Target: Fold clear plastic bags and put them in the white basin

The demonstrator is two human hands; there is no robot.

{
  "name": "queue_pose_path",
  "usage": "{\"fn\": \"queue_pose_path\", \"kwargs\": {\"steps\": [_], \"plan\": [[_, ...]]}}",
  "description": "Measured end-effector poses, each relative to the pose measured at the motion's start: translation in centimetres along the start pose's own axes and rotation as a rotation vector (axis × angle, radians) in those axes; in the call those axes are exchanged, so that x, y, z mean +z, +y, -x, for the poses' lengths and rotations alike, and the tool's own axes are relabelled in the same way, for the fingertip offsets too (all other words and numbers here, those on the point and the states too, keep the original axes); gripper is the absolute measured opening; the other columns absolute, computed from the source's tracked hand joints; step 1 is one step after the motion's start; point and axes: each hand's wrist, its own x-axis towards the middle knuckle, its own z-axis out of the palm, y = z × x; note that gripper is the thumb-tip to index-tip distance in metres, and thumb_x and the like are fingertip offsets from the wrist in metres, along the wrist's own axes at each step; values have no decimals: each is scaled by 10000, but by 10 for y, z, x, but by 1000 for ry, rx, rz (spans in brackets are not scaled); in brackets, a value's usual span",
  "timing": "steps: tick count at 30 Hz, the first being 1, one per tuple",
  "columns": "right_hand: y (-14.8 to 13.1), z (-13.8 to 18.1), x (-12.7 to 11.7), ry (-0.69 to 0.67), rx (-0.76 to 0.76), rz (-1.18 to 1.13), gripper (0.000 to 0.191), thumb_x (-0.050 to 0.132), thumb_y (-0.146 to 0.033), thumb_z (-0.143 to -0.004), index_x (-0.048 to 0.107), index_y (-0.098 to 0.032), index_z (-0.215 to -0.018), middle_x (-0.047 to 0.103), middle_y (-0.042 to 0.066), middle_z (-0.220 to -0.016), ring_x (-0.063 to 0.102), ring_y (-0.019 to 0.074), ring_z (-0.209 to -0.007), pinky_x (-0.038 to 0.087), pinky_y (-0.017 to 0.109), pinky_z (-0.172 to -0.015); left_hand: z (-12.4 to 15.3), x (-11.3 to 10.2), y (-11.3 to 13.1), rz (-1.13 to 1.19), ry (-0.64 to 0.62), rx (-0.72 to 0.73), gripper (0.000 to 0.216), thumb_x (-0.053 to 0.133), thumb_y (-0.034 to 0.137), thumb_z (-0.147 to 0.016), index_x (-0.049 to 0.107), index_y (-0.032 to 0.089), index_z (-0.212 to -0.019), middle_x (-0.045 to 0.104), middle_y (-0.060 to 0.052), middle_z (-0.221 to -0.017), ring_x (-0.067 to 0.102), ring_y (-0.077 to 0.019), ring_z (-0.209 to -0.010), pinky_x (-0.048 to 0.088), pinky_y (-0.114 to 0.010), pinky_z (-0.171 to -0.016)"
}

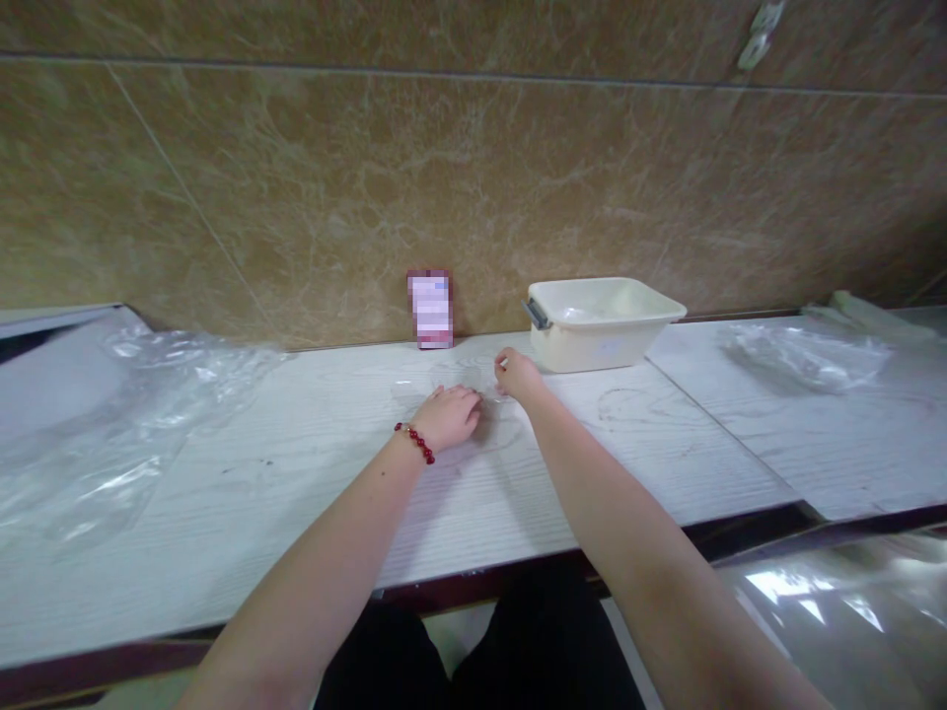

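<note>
A small sheet or bag of clear plastic (460, 373) lies on the pale wood-grain table, hard to see against it. My left hand (448, 416), with a red bead bracelet (416, 441) at the wrist, rests palm down on its near side, fingers stretched out. At the plastic's right end, my right hand (518, 375) has its thumb and fingertips pinched together on the edge. Whether this is a bag or a flat sheet I cannot tell. Just behind the plastic, a phone (432, 311) with a lit screen leans upright against the wall.
A cream plastic tub (592, 340) with a grey handle stands right of my right hand, against the brown tiled wall (332, 197). Large clear plastic sheeting (125, 444) covers the table's left side. Crumpled clear plastic bags (810, 353) lie at the far right, past a table seam.
</note>
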Motion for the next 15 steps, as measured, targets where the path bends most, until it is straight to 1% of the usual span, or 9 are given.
{"fn": "queue_pose_path", "kwargs": {"steps": [3,6,8,10,13,15], "plan": [[-2,0,0,-19,11,-11,133,414,-215,-791,474,-182,-905,619,22,-703,585,100,-572,412,195,-589,3,4,-2,-2,-59,31,359,336,310,-797,430,242,-1137,445,-53,-1208,352,-243,-1133,265,-505,-913],[-7,3,-3,-40,16,-37,228,460,-308,-769,449,-180,-957,613,7,-649,571,100,-528,417,203,-580,3,8,-3,-6,-74,23,387,312,348,-809,390,274,-1181,400,-40,-1254,315,-267,-1153,253,-540,-903],[-10,6,-6,-45,6,-44,311,512,-313,-731,426,-182,-1000,606,-8,-623,569,104,-527,420,207,-584,2,11,-3,0,-62,16,401,296,380,-815,384,270,-1191,384,-40,-1270,302,-274,-1163,248,-536,-909],[-15,10,-10,-50,-24,-56,366,549,-272,-701,408,-189,-1029,601,-21,-617,570,102,-533,421,206,-588,2,13,-3,17,-49,11,426,281,413,-818,379,256,-1201,364,-45,-1289,291,-277,-1172,247,-525,-917],[-20,14,-12,-64,-66,-115,361,537,-288,-718,397,-204,-1040,599,-28,-641,561,89,-509,427,203,-577,1,14,-4,53,-25,11,439,282,437,-815,408,233,-1183,378,-52,-1280,278,-276,-1183,227,-517,-934],[-23,15,-10,-76,-86,-159,334,505,-341,-748,400,-212,-1037,600,-22,-671,556,81,-497,434,202,-566,0,12,-5,89,1,20,400,317,395,-813,457,208,-1137,404,-65,-1259,285,-262,-1182,231,-480,-949]]}}
